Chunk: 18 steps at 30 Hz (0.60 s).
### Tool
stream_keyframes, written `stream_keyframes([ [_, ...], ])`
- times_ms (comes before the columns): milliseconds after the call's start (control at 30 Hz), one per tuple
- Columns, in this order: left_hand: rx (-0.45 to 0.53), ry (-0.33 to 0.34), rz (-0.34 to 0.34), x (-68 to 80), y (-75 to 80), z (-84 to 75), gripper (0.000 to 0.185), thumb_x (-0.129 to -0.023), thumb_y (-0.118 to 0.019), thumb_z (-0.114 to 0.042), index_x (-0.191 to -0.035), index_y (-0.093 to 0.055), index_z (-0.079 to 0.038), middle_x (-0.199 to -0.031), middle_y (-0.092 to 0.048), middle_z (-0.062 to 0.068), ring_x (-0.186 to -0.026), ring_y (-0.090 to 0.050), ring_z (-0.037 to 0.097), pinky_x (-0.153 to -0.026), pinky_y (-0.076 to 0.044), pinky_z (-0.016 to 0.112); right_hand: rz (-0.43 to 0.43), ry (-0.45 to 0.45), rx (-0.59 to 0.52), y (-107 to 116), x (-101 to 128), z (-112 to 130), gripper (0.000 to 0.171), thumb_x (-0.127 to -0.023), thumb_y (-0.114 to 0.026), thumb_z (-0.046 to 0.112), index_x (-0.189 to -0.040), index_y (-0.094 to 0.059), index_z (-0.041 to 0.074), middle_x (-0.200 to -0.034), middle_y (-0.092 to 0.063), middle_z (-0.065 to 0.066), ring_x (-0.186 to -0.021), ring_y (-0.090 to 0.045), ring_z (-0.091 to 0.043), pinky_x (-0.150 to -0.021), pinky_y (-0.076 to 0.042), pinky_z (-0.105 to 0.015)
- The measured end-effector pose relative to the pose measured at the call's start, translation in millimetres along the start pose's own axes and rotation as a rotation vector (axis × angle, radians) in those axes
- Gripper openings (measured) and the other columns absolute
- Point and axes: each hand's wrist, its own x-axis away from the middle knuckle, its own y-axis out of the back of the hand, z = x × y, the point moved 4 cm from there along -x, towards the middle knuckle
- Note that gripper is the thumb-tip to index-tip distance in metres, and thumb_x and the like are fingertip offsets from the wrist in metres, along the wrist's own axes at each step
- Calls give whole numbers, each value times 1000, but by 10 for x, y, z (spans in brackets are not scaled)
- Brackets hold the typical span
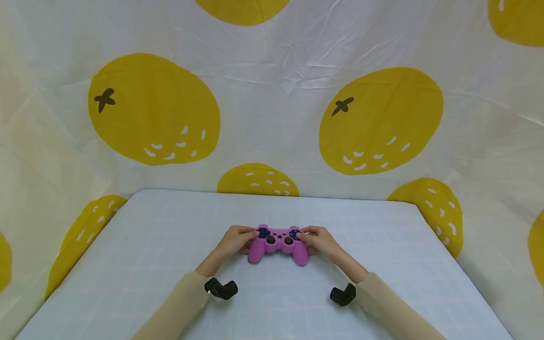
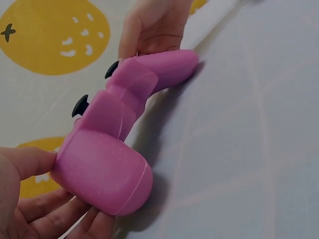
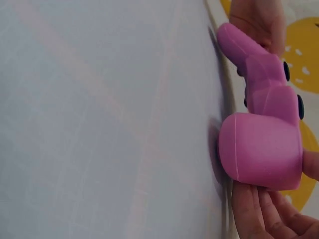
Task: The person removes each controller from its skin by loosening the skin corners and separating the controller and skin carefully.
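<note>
A pink game controller (image 1: 278, 243) with dark buttons and two black thumbsticks rests on the pale blue table (image 1: 148, 245). My left hand (image 1: 235, 241) grips its left side, thumb on the dark pad. My right hand (image 1: 319, 241) grips its right side, thumb on the buttons. In the left wrist view the controller's left grip (image 2: 102, 167) lies against the table, with my fingers (image 2: 55, 211) curled under it. The right wrist view shows the right grip (image 3: 259, 149) with fingers (image 3: 249, 209) beneath it.
A white cloth with large yellow orange prints (image 1: 374, 120) hangs behind and at both sides of the table. A black camera mount sits on each wrist (image 1: 221, 288) (image 1: 343, 295). The table's far edge (image 1: 272, 194) meets the cloth.
</note>
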Motion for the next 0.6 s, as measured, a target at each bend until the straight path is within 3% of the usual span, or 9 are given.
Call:
stream_keyframes([
  [233, 41, -55, 3, 43, -32, -1, 42, -94, -61, -27, -127, -60, -1, -102, -69, 9, -76, -61, 14, -70, -57, 29, -14, 90, 37, 36, 52, 21, 46, -93, -63, 27, -124, -55, -6, -96, -67, -12, -70, -60, -12, -66, -56, -34],
  [367, 75, -87, -15, 68, -27, -26, 41, -94, -61, -24, -128, -59, -1, -105, -70, 11, -76, -62, 14, -72, -57, 30, -47, 122, 59, 42, 208, 223, 42, -93, -63, 20, -123, -55, -8, -96, -65, -17, -73, -59, -14, -68, -56, -39],
  [467, 76, -116, -35, 83, -17, -61, 39, -93, -62, -21, -127, -60, -1, -106, -71, 13, -78, -64, 13, -73, -57, 31, -85, 141, 68, 62, 224, 253, 40, -91, -65, 18, -122, -57, -6, -99, -66, -19, -78, -59, -15, -68, -56, -35],
  [600, 27, -161, -54, 114, -14, -112, 37, -92, -62, -20, -125, -62, -2, -104, -71, 15, -80, -66, 14, -74, -57, 31, -115, 180, 58, 99, 109, 96, 41, -89, -68, 20, -122, -59, -1, -100, -66, -17, -80, -59, -14, -64, -52, -25],
])
